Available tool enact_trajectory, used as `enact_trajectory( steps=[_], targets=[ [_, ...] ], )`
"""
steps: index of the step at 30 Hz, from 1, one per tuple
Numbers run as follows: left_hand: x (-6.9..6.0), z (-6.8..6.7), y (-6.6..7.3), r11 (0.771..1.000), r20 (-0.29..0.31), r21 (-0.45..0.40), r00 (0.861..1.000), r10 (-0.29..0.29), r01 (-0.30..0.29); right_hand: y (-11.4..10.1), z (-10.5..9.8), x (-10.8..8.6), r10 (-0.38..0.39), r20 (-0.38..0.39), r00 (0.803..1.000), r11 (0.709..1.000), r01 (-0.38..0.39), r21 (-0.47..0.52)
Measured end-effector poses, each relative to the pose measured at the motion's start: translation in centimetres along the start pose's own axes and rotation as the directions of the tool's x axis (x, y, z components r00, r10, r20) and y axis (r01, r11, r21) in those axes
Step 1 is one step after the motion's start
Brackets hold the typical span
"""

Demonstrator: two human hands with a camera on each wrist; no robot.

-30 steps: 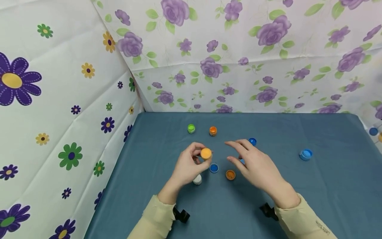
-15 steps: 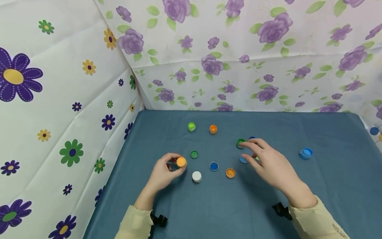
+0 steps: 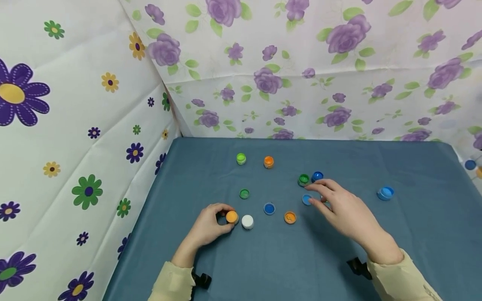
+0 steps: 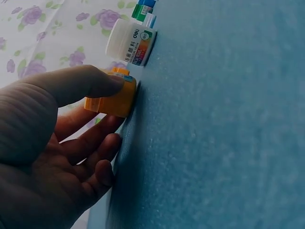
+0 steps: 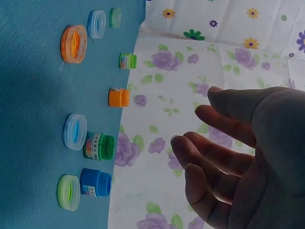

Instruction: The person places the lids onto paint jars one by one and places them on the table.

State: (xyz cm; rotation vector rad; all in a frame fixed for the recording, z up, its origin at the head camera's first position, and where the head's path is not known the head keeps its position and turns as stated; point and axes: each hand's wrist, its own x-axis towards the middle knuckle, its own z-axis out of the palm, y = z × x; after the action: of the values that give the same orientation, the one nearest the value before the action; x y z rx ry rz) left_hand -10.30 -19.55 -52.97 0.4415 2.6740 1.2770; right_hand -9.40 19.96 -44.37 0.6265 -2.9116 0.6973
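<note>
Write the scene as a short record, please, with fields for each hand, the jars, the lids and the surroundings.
Left hand: holds the yellow-orange jar with thumb and fingers
Beside that jar: white jar, to its right
Right hand: holds nothing; fingers bent
Jars farther back: light green jar, orange jar, green jar, blue jar
Jar at far right: light blue jar
Lids: green lid, blue lid, orange lid, light blue lid, light green lid
Surface: blue tablecloth
Backdrop: flowered cloth
</note>
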Motion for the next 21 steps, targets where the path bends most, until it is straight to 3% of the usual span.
enact_trajectory(
  steps=[7,14,21],
  targets=[
    [0.11,-0.14,0.11,1.0,0.029,0.026,1.0,0.001,-0.002,-0.28,0.1,0.28,0.014,0.019,1.0,1.0,-0.014,0.012],
    [0.14,-0.37,0.17,0.997,0.06,0.047,0.997,0.052,-0.055,-0.39,0.13,0.47,0.028,0.037,0.999,0.999,-0.029,0.016],
    [0.03,-0.46,0.14,0.998,0.096,0.043,0.995,0.04,-0.044,-0.17,0.42,0.37,0.03,0.048,0.998,0.999,-0.031,0.023]
  ],
)
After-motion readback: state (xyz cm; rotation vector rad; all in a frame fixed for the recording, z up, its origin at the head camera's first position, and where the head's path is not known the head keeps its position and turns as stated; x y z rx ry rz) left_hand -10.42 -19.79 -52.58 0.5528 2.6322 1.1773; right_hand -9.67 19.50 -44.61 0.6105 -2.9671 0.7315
